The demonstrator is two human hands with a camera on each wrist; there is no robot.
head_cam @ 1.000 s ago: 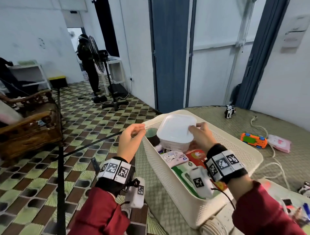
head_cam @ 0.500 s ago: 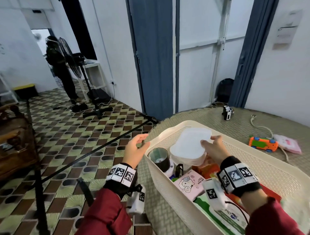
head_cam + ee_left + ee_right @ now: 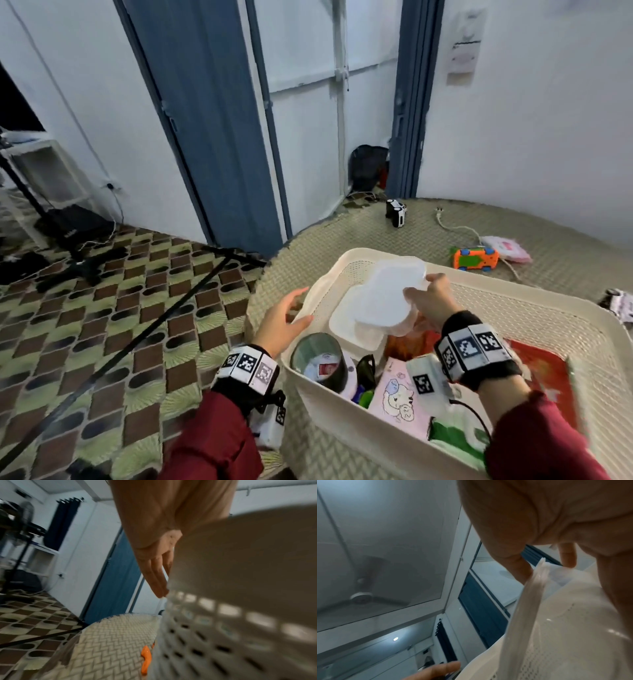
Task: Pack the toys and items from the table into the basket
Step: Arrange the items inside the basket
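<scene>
The white plastic container (image 3: 380,301) is inside the far left corner of the basket (image 3: 534,308), tilted, and lies over a second white tray-like piece (image 3: 346,325) beneath it. The right hand (image 3: 433,301) pinches its near edge between fingertips and thumb; the right wrist view confirms the fingers (image 3: 522,569) at the thin rim. This grip is at one edge only.

The left hand (image 3: 281,318) is open, fingers straight, resting against the outer rim of the basket at its left end. It holds nothing.

Risks noted:
- An edge pinch on a light, smooth container may slip, and the container could then drop at an angle.
- Seated tilted on the piece below, the container may stand proud of the rim and leave less room for later items.
- The basket already holds a tape roll (image 3: 318,356), a pink packet (image 3: 397,394) and a green pack (image 3: 455,442); pressing the container down hard could crack it or shift these.

Outstanding on the surface (image 3: 376,236): an orange toy car (image 3: 474,257), a pink pouch (image 3: 507,248), a black-and-white toy car (image 3: 396,213) and a white cable (image 3: 455,226). The cable could snag as items are lifted across it.
</scene>
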